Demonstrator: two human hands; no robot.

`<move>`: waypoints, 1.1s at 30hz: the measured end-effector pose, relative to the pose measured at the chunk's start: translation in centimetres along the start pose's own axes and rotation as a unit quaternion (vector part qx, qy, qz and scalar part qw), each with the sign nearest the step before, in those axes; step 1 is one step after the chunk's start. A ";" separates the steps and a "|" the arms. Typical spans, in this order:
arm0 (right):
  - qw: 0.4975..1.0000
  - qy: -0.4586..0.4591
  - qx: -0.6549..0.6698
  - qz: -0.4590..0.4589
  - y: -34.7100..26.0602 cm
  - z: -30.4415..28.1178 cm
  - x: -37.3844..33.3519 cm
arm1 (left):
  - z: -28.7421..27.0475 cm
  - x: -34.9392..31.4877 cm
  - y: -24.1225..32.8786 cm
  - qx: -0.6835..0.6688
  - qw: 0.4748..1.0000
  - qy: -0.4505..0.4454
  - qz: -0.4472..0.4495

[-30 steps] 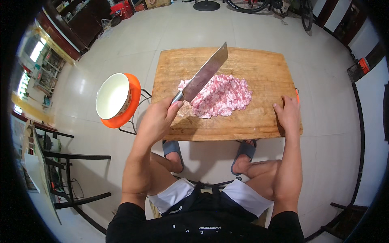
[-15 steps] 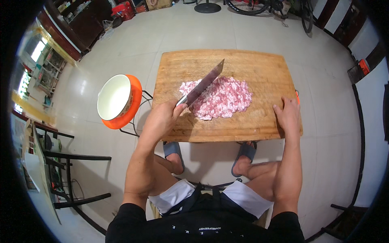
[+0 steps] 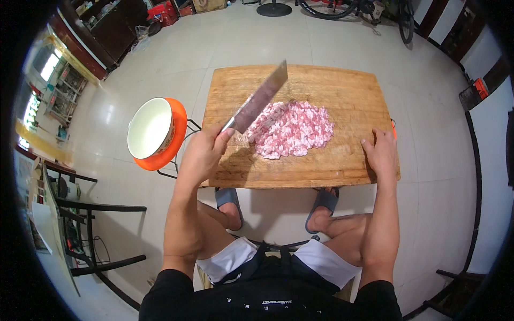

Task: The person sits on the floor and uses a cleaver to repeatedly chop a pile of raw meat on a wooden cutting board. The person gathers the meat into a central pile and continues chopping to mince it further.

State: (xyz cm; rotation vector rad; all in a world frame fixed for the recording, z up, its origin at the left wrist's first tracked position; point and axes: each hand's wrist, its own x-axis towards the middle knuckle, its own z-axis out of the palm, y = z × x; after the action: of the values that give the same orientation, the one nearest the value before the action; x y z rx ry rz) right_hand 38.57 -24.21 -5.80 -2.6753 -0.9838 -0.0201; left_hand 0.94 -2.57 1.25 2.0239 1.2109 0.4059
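Note:
My left hand (image 3: pixel 201 155) is closed around the handle of a broad kitchen knife (image 3: pixel 262 96). The blade slants up and away over the left part of a pile of chopped raw pink meat (image 3: pixel 297 131), hiding some of it. Beneath is a thick wooden cutting board (image 3: pixel 348 96), with the meat heaped near its middle. My right hand (image 3: pixel 381 152) rests on the board near its right edge, thumb apart from the fingers, holding nothing.
Left of the board, a white enamel bowl (image 3: pixel 147 128) sits on an orange stool top (image 3: pixel 179 125) with dark metal legs. My slippered feet (image 3: pixel 229 206) are below the board. A bicycle (image 3: pixel 342 8) stands at the far back, and black-framed furniture (image 3: pixel 101 206) at left.
My left hand has drawn the knife left and raised it, and more of the blade's flat side shows. The right hand has stayed in place.

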 end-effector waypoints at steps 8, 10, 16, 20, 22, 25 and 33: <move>1.000 -0.008 -0.002 0.003 0.0 -0.2 0.1 | 0.1 0.7 0.8 0.085 0.993 -0.059 -0.047; 1.000 -0.006 0.002 -0.002 -0.2 -0.3 -0.1 | 0.0 0.1 0.2 0.024 1.000 -0.010 -0.006; 1.000 0.007 0.009 -0.019 0.3 0.2 0.2 | 0.5 0.6 0.1 0.026 0.999 -0.008 -0.018; 1.000 -0.003 0.010 -0.001 0.2 -0.1 0.2 | 0.1 0.5 0.7 0.076 0.996 -0.016 -0.046; 1.000 -0.003 0.018 -0.003 0.2 -0.1 -0.1 | 0.0 0.3 -0.1 0.008 1.000 0.019 -0.004; 1.000 0.002 0.021 -0.008 0.3 0.0 0.0 | -0.2 -0.1 0.7 -0.045 0.997 0.058 -0.024; 1.000 0.001 0.015 0.000 0.0 -0.1 -0.2 | -0.6 0.2 0.0 0.067 0.997 0.039 -0.012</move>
State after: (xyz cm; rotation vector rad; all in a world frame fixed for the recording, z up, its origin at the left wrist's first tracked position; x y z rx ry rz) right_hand 38.46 -24.39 -5.71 -2.6485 -0.9760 -0.0073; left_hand 0.65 -2.16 1.68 2.1228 1.3395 0.4045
